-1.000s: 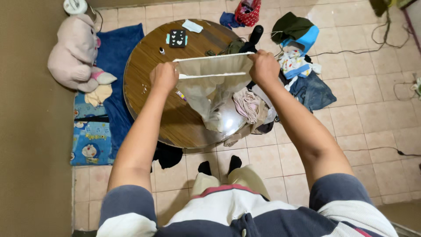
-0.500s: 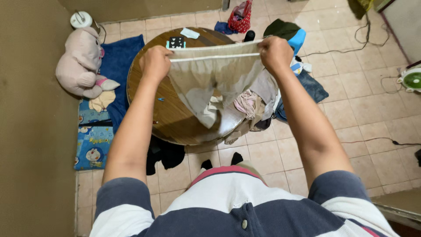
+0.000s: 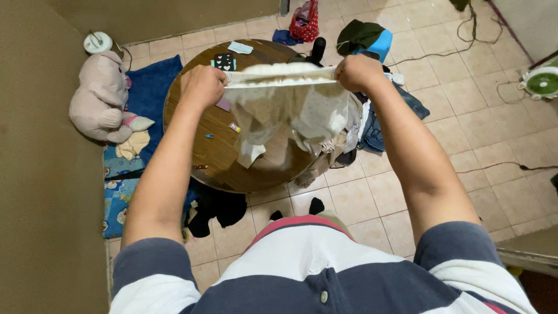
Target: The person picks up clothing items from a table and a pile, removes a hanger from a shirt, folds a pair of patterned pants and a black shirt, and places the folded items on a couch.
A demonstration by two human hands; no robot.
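I hold a pale beige garment stretched out in the air above a round wooden table. My left hand grips its top edge at the left corner. My right hand grips the same edge at the right corner. The cloth hangs down blurred and billowing between my hands. It hides the middle of the table. A heap of mixed clothes lies on the table's right side, under and behind the garment.
A pink plush toy lies at the wall on a blue blanket. More clothes and a red bag sit on the tiled floor beyond the table. A small fan and cables are at the right. A dark card lies on the table's far side.
The garment was shaken: its hanging part has flapped up and bunched, now blurred. Both hands keep their grip on the top edge and stay about level.
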